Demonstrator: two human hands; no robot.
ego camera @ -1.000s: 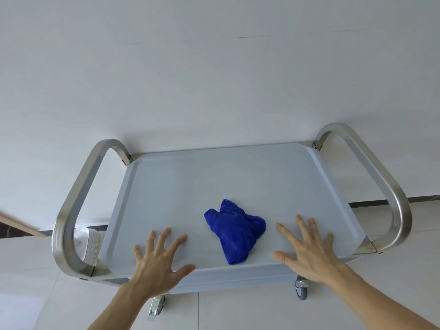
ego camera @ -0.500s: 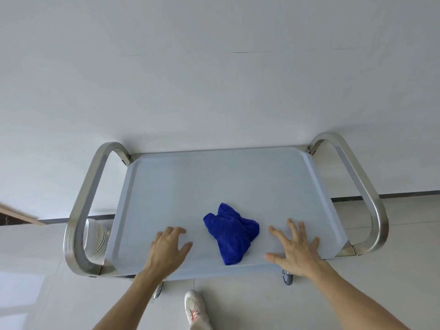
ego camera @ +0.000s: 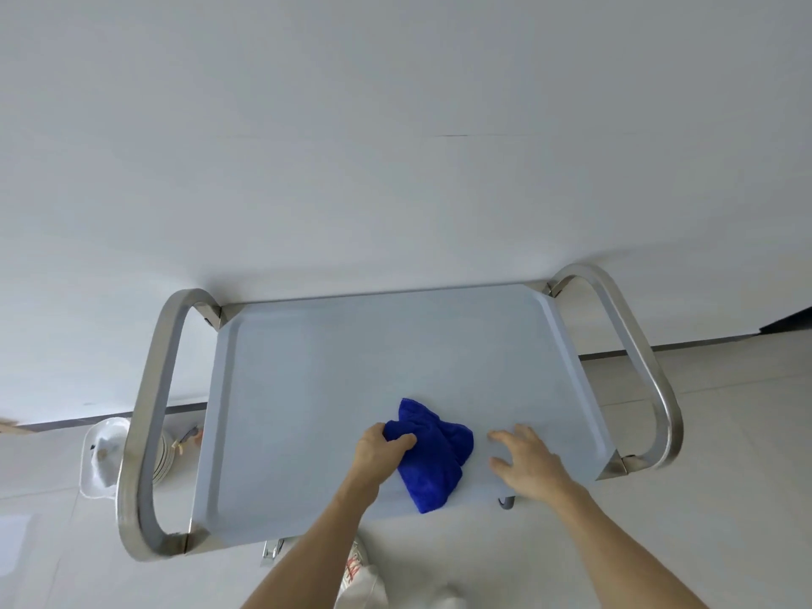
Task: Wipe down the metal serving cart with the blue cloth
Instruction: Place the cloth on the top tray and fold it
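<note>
The metal serving cart (ego camera: 334,367) stands against a white wall, its pale top tray facing me, with curved steel handles at both ends. A crumpled blue cloth (ego camera: 435,454) lies near the tray's front edge, right of centre. My left hand (ego camera: 380,450) grips the cloth's left side, thumb and fingers curled into the fabric. My right hand (ego camera: 527,463) rests on the tray just right of the cloth, fingers spread and relaxed, not touching the cloth.
The left steel handle (ego camera: 149,415) and right steel handle (ego camera: 646,371) loop outward from the tray. White dishes (ego camera: 105,454) sit on a lower shelf under the left end. A shoe (ego camera: 360,578) shows on the tiled floor below the front edge.
My left hand has moved right across the tray and taken hold of the cloth. My right hand has shifted slightly inward toward the cloth. The camera has pulled back from the cart.
</note>
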